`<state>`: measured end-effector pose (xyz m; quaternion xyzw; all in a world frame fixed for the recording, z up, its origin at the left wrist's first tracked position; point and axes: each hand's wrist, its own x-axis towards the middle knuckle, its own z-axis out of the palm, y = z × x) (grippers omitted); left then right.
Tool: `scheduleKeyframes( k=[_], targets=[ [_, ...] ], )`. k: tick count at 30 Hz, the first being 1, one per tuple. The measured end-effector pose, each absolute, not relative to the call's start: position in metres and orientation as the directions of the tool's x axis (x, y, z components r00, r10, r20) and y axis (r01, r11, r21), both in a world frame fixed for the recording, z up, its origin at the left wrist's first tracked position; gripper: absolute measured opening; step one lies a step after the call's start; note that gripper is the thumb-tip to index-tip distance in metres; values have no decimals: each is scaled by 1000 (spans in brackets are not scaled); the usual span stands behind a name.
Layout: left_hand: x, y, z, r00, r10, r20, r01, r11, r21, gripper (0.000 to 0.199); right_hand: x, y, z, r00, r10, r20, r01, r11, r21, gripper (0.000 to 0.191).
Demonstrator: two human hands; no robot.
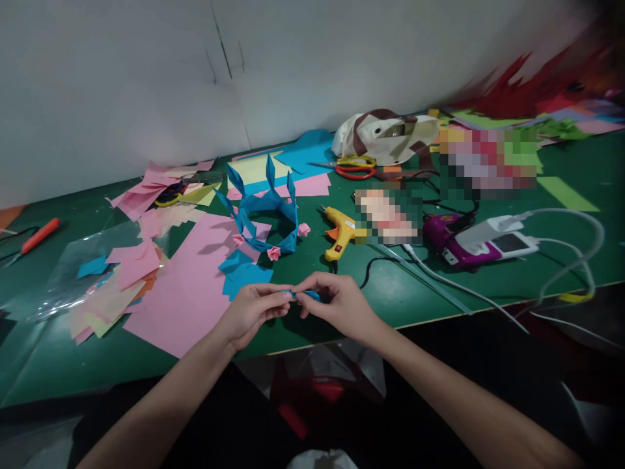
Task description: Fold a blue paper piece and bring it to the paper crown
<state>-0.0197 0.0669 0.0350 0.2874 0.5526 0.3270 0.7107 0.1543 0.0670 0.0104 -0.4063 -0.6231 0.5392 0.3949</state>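
Between my two hands is a small folded blue paper piece [312,296], pinched near the table's front edge. My left hand [256,309] grips its left end with thumb and fingers; my right hand [334,299] pinches its right part, and the fingertips nearly meet. Just beyond stands a blue paper crown [268,218] with upright points and pink paper flowers [274,253] around its base. Blue paper sheets [247,277] lie beside my left hand, partly over a large pink sheet [180,293]. A yellow glue gun [340,231] rests behind my right hand.
Pink and cream paper scraps [134,264] lie left on the green table [49,365]. Red-handled scissors [355,172] and a white bag [385,137] are at the back. On the right, a purple power strip [452,244] has white cables running forward. An orange-handled tool [41,236] lies far left.
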Motion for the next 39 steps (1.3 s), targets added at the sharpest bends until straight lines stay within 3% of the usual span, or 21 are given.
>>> scheduleKeyframes(
  k=[6, 13, 21, 26, 31, 35, 39],
  targets=[
    [-21, 68, 37, 234, 743, -627, -213, 669, 712, 22, 157, 68, 10, -356, 930, 85, 84, 122, -989, 13],
    [-17, 67, 35, 222, 708, -670, -242, 706, 666, 13, 160, 68, 12, -390, 821, 416, 185, 513, -838, 12],
    [-12, 65, 33, 124, 776, -618, -228, 628, 744, 17, 163, 68, 10, -458, 762, 457, 238, 600, -764, 14],
    [-11, 64, 32, 87, 842, -533, -180, 539, 823, 20, 160, 66, 14, -407, 831, 379, 182, 480, -858, 9],
    [-11, 60, 32, -24, 946, -325, 35, 325, 945, 13, 151, 65, 13, -279, 955, 102, 132, 143, -981, 14],
    [-13, 58, 32, -79, 976, -203, 184, 214, 959, 14, 149, 66, 10, -310, 950, -29, 116, 8, -993, 21],
    [-13, 59, 31, -79, 975, -206, 142, 215, 966, 28, 151, 69, 12, -345, 935, -79, 41, -69, -997, 23]
  ],
)
